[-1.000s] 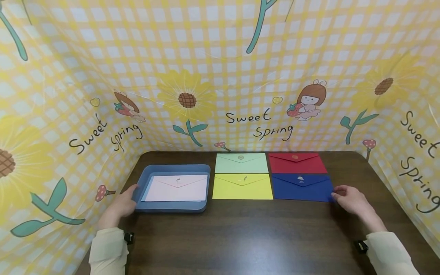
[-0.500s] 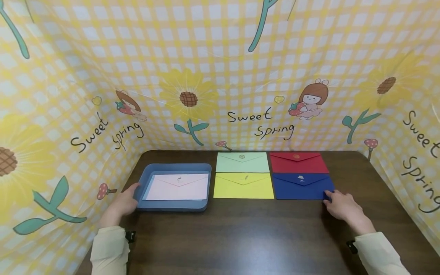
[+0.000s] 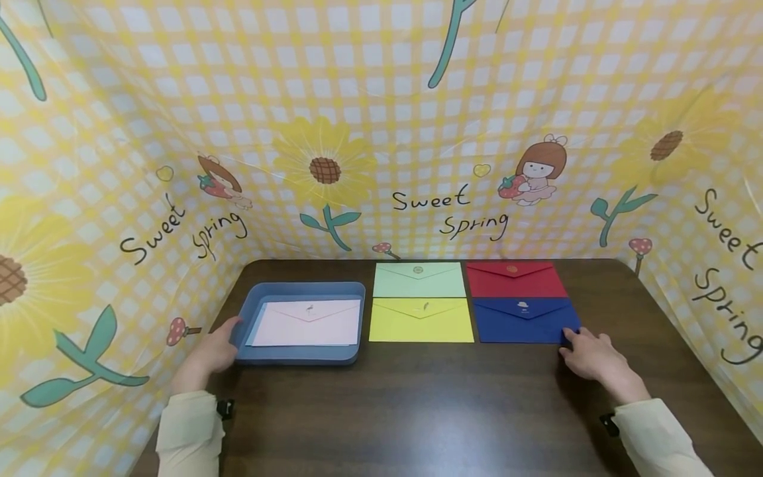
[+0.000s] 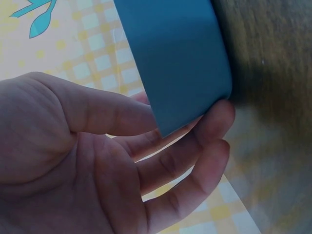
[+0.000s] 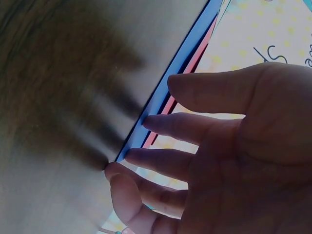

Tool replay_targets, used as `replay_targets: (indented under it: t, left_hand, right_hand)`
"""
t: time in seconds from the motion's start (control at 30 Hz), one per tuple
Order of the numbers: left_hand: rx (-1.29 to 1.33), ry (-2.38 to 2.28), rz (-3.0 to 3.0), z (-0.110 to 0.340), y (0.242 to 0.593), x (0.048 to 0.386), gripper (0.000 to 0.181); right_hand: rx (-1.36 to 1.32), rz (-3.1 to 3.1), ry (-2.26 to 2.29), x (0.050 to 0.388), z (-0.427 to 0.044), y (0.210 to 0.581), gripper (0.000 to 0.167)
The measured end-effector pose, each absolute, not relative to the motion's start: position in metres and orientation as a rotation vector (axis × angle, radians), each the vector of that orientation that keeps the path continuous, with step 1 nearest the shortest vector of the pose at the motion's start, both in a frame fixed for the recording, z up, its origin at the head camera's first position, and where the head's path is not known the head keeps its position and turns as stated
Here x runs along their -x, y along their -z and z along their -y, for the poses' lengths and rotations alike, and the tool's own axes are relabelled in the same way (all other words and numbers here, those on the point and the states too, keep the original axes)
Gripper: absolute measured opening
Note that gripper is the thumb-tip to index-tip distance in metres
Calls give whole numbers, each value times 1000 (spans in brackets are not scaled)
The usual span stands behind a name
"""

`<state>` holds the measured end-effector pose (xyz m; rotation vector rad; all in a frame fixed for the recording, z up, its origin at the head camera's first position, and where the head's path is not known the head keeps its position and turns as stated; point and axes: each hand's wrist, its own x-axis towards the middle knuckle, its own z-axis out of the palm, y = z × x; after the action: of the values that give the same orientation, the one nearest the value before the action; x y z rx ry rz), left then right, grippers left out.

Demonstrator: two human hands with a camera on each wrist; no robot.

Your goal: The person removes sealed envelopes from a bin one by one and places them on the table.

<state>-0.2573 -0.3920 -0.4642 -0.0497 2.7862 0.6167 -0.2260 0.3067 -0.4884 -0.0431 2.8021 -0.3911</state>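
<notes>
My left hand (image 3: pixel 217 348) holds the left end of a blue-grey tray (image 3: pixel 298 358). In the left wrist view, the thumb lies at the tray's wall (image 4: pixel 180 63) and the fingers curl under its corner. A pale pink envelope (image 3: pixel 306 328) lies in the tray, with a light blue edge showing beneath it. My right hand (image 3: pixel 593 358) rests its fingertips on the lower right corner of a dark blue envelope (image 3: pixel 518 329). In the right wrist view its fingers (image 5: pixel 165 163) are spread and extended across the blue envelope's edge (image 5: pixel 187 56).
A yellow envelope (image 3: pixel 422 326) lies left of the blue one. Behind them are a mint green envelope (image 3: pixel 417 285) and a red envelope (image 3: pixel 515 285), making two rows. The dark wooden table (image 3: pixel 405 404) meets a checked yellow cloth (image 3: pixel 381 132) at the back and sides.
My right hand has shifted left from the blue envelope's right edge onto its lower right corner, and its fingers have spread. My left hand keeps its place on the tray.
</notes>
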Motion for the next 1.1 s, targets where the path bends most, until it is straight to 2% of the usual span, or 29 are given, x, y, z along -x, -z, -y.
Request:
replay_targets:
  t: [1.1]
  left_hand:
    - [95, -650, -2758, 390, 466, 257, 69]
  right_hand:
    - [-15, -2788, 469, 226, -309, 489, 71]
